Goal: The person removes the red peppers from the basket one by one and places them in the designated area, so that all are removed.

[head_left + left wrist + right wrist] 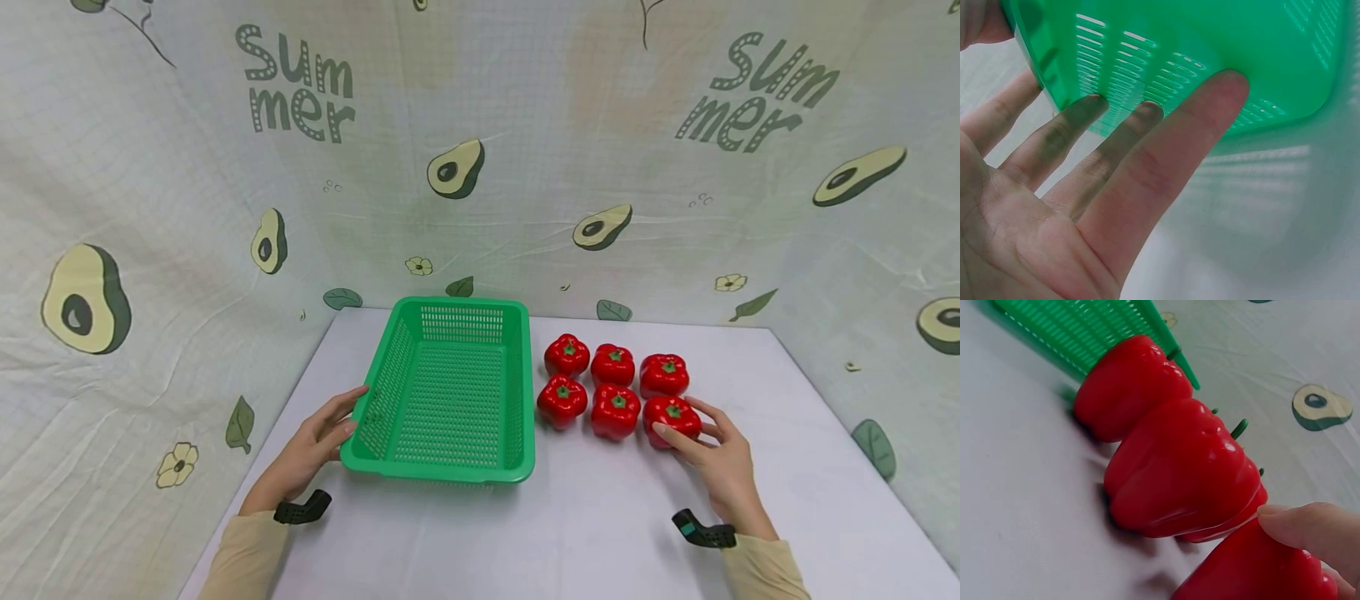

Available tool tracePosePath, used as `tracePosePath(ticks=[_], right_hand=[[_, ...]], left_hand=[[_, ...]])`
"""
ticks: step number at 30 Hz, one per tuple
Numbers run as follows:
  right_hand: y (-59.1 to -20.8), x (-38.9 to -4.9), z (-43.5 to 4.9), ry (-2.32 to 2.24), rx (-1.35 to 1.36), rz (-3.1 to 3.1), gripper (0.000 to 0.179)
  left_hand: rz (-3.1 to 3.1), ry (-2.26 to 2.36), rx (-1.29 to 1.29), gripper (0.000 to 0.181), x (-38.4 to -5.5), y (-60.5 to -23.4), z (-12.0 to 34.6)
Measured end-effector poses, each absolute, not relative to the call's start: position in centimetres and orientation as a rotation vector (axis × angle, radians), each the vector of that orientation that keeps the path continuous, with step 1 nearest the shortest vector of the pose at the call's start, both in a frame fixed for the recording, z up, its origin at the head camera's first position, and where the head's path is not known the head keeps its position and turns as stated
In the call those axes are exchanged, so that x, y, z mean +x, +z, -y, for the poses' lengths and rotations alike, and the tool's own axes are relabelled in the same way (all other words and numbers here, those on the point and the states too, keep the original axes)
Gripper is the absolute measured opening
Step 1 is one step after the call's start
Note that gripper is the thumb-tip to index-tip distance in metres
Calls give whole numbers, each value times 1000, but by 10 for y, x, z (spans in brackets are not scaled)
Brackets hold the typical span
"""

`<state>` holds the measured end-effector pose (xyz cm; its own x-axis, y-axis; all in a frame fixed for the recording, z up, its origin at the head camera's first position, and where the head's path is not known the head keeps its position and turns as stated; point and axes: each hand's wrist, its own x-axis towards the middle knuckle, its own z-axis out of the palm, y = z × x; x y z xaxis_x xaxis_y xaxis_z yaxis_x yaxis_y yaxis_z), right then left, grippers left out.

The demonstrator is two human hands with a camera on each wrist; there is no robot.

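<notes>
On the left, my left hand [307, 454] rests against the near-left side of a green plastic basket [522, 392]. In the left wrist view its fairly straight fingers [1147, 169] touch the slotted outer wall below the rim. My right hand [723, 467] grips a red bell pepper [670, 415], the front right one of two rows, with the thumb on its near side and fingers round the far right side. Beside it stand a front-middle bell pepper [615, 421] and a front-left bell pepper [562, 408]. The right wrist view shows the held bell pepper [1260, 565] partly, under my thumb.
Behind the front row stand three more red bell peppers, the left [567, 354], the middle [612, 367] and the right [663, 375]. A white tabletop [592, 533] lies under everything. Avocado-printed cloth [525, 250] hangs at the back and both sides.
</notes>
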<state>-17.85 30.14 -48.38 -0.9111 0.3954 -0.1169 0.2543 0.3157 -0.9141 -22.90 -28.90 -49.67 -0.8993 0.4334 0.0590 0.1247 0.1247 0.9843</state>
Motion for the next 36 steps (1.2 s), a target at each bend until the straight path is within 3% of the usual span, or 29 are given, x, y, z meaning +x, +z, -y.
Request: tracePosePath(ticks=[36], right_hand=[[-490,-181,-299,1603,-552,2447,91]], left_hand=[[-2251,1806,558,58,-232,-492,290]])
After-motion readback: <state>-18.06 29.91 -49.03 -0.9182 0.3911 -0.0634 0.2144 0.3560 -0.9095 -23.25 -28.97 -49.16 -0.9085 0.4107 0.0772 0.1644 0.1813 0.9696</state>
